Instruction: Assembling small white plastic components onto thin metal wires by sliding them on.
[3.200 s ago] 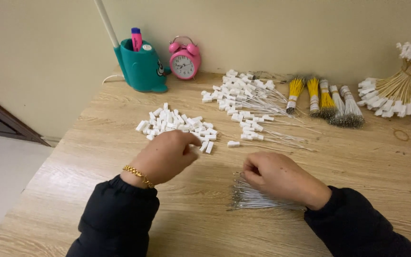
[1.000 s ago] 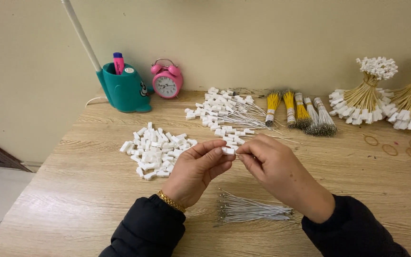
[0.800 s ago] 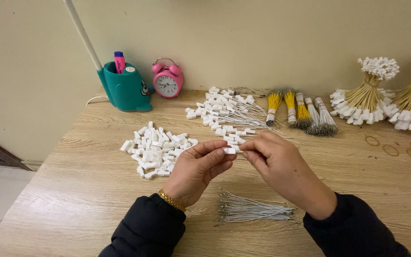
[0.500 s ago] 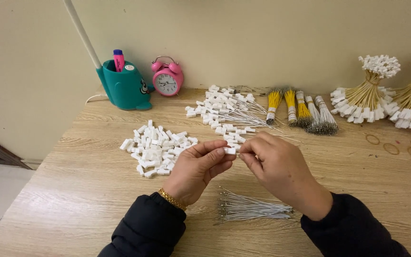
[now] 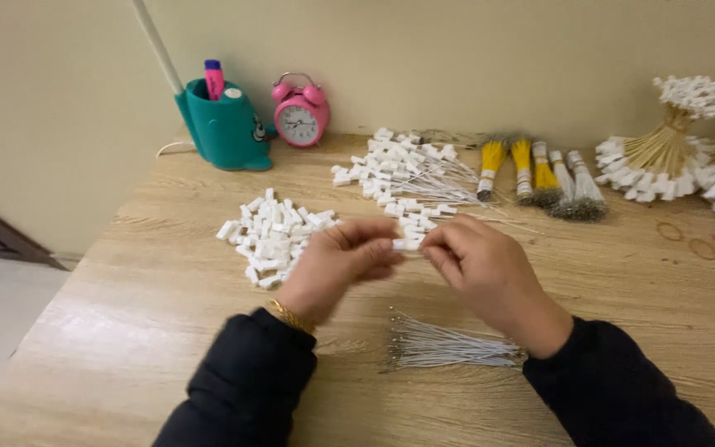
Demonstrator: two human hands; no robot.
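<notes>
Small white plastic block [image 5: 407, 243] sits at frame centre, pinched between fingertips of both hands. Left hand [image 5: 337, 263] at its 8 o'clock, fingers curled closed on it; right hand [image 5: 482, 269] at 4 o'clock, likewise pinched. Loose pile of white plastic blocks [image 5: 271, 235] at 9 o'clock. Bundle of thin grey wires [image 5: 448, 348] at 6 o'clock on the light wooden table [image 5: 126, 314]. Pink round alarm clock [image 5: 300, 113] at 11 o'clock.

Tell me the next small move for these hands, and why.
Probably lay the finished piece on the assembled pile behind. Both the left hand and the right hand pinch one small white block between fingertips. Loose blocks lie left; bare wires wait below the right wrist.
</notes>
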